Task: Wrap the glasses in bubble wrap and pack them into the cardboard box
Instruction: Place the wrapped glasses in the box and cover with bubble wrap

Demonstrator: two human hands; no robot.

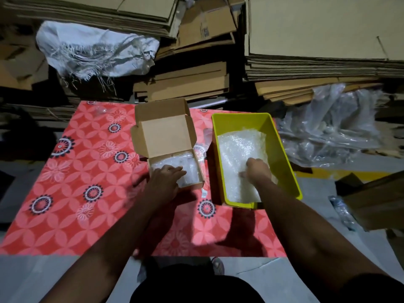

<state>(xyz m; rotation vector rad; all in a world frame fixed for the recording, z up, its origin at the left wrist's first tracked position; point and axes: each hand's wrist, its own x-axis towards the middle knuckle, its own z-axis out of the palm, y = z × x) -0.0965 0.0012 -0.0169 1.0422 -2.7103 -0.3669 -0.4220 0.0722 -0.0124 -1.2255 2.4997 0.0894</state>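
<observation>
Both forearms reached forward — left hand [167, 174] lay flat on wrapped glasses [188, 169] in the cardboard box [162, 136]; right hand [256, 170] pinched soft, light bubble wrap [238, 147] — fragile contents, probably.

Small open cardboard box [162, 136], lid upright, bubble-wrapped glasses [188, 169] inside; loose bubble wrap [238, 149] in yellow bin [282, 149].

I see a dim storeroom. Stacks of flattened cardboard [317, 68] fill the far side, with a frayed white woven sack [96, 51] slumped on the left and crumpled clear plastic sheeting [332, 125] on the right. The floor [43, 278] is pale grey, covered by a red floral cloth [87, 171].
</observation>
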